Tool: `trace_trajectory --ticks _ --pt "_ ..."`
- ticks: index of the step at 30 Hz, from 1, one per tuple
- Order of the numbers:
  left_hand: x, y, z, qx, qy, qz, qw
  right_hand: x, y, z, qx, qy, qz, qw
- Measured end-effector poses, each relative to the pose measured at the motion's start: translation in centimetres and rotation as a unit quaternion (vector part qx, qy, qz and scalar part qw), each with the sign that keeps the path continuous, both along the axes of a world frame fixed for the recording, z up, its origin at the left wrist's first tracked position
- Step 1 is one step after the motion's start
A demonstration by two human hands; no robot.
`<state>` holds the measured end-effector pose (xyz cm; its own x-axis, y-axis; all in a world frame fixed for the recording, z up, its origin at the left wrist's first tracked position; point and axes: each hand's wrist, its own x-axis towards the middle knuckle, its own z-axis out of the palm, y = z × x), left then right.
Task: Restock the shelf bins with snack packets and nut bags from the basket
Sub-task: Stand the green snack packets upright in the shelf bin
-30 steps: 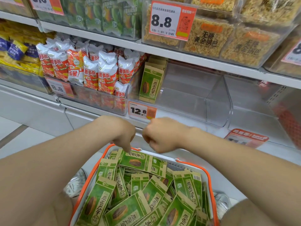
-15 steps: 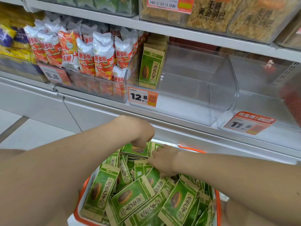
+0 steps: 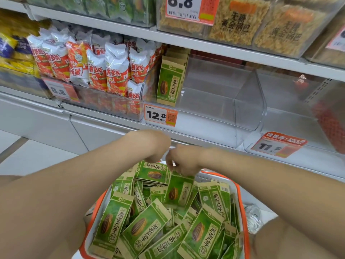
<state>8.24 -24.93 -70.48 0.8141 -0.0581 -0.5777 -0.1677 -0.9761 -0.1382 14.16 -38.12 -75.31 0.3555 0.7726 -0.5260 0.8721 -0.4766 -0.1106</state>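
Early yet: bin point(image 3: 250, 101) nearly bare, basket point(image 3: 239, 192) heaped with green packets point(image 3: 141, 227); right hand point(image 3: 183, 159) pinches 1 packet point(image 3: 178, 191), left hand point(image 3: 151, 144) seemingly grips a stack point(image 3: 154, 171).

The right hand point(image 3: 183, 160) has come up off the pile point(image 3: 149, 227) and now pinches one packet point(image 3: 177, 191) by its top, raised beside the left hand point(image 3: 155, 144) and its stack point(image 3: 152, 171).

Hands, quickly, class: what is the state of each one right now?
Left hand: cannot tell, fingers hidden.
Right hand: fingers pinch a green packet.
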Motion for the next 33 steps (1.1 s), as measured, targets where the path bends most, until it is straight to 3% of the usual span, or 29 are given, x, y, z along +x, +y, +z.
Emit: trace_trajectory --ticks 5,8,11,14,16,18,23,25,28,33 --pt "0.4 0.4 2.5 -0.121 -0.052 0.109 0.985 1.1 0.0 6.0 0.116 -0.025 0.012 0.993" --pt "0.6 0.7 3.0 -0.238 -0.146 0.213 0.936 2.2 -0.5 9.3 0.184 -0.046 -0.016 0.982" --pt "0.9 0.5 3.2 -0.385 -0.244 0.315 0.832 3.3 -1.2 11.3 0.289 -0.051 -0.066 0.954" --pt "1.0 -0.4 4.2 -0.546 -0.308 0.373 0.684 3.9 -1.6 12.3 0.416 -0.05 -0.114 0.901" --pt "0.8 -0.9 4.6 -0.606 -0.315 0.365 0.632 3.9 -1.7 12.6 0.489 -0.041 -0.145 0.859" --pt "0.8 -1.3 4.3 -0.631 -0.327 0.362 0.603 3.8 -1.6 12.9 0.517 -0.042 -0.178 0.836" --pt "1.7 -1.9 4.2 -0.649 -0.352 0.419 0.528 3.4 -1.7 14.7 0.378 -0.091 -0.261 0.883" --pt "1.8 -2.2 4.7 -0.658 -0.353 0.437 0.502 3.7 -1.8 14.6 0.391 -0.064 -0.301 0.867" --pt "2.2 -2.1 4.9 -0.666 -0.343 0.446 0.49 4.1 -1.5 14.3 0.457 0.015 -0.358 0.814" --pt "2.9 -0.9 5.7 -0.701 -0.261 0.46 0.478 4.2 -0.3 13.1 0.473 -0.121 -0.3 0.819"
